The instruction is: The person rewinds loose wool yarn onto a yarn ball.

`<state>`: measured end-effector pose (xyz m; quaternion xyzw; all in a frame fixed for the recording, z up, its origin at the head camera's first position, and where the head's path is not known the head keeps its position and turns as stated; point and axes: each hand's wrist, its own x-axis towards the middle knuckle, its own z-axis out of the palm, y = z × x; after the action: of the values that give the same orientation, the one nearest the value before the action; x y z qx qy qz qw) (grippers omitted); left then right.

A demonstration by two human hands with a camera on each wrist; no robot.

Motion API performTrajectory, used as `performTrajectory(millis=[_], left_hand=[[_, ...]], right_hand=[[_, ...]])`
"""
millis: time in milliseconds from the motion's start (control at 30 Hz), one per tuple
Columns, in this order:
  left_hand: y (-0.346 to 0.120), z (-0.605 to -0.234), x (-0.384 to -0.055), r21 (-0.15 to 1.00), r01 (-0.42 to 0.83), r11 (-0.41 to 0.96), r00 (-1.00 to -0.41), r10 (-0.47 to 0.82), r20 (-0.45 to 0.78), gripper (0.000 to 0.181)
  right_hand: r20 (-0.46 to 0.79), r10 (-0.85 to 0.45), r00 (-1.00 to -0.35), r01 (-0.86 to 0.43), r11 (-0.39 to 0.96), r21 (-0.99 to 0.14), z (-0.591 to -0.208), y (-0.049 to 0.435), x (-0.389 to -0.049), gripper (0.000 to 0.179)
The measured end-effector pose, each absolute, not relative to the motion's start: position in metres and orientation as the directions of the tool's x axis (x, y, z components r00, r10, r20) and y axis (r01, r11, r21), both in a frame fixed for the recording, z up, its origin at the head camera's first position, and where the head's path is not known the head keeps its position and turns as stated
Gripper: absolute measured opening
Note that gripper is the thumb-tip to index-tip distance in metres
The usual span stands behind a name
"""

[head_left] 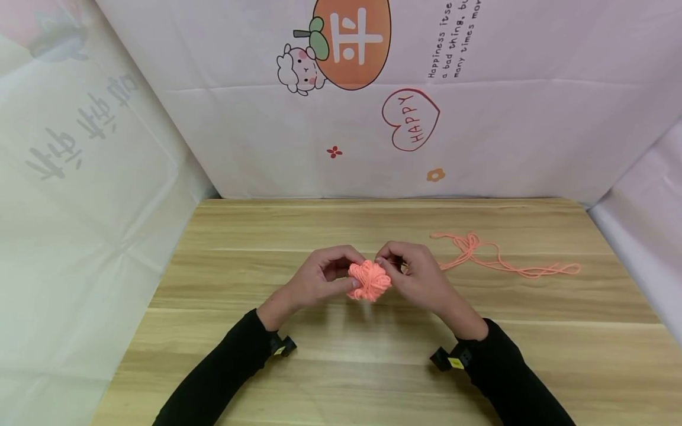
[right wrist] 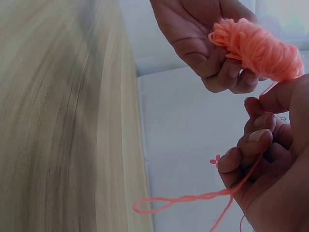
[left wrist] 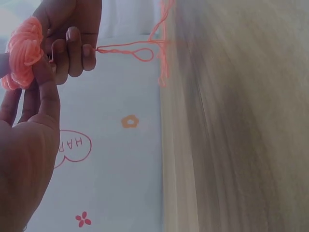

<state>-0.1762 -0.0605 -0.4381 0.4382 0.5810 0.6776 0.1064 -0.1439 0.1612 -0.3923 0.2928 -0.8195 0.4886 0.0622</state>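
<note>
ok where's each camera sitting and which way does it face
Head: on the head, forward and down at table and yarn bundle; left hand, right hand and black sleeves show.
Left wrist: worn there, facing the yarn bundle and printed backdrop; both hands show.
Right wrist: worn there, facing likewise; both hands show.
Both wrist views share the yarn loop trailing from the right hand.

Behind the wood-grain worktop (head_left: 362,378) is a white cloth (head_left: 533,130) printed with a persimmon (head_left: 353,44), a sheep (head_left: 301,71), a HAPPY heart (head_left: 411,120) and a red flower (head_left: 334,152).
</note>
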Motion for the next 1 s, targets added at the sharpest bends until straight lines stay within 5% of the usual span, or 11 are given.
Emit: performTrajectory(millis=[767,1000], left_hand=[[-0.059,-0.444,-0.182,0.910,0.287,-0.300,-0.687,0.598,0.414,0.027],[-0.059,-0.446,-0.183,0.917,0.302,-0.259,-0.752,0.527,0.396,0.024]], right_hand=[[0.350,-0.413,-0.841,-0.506,0.371,-0.779,-0.399,0.152,-0.141,0.023],[0.360,-0.438,-0.823,-0.539,0.404,-0.739,-0.434,0.157,-0.155,0.014]])
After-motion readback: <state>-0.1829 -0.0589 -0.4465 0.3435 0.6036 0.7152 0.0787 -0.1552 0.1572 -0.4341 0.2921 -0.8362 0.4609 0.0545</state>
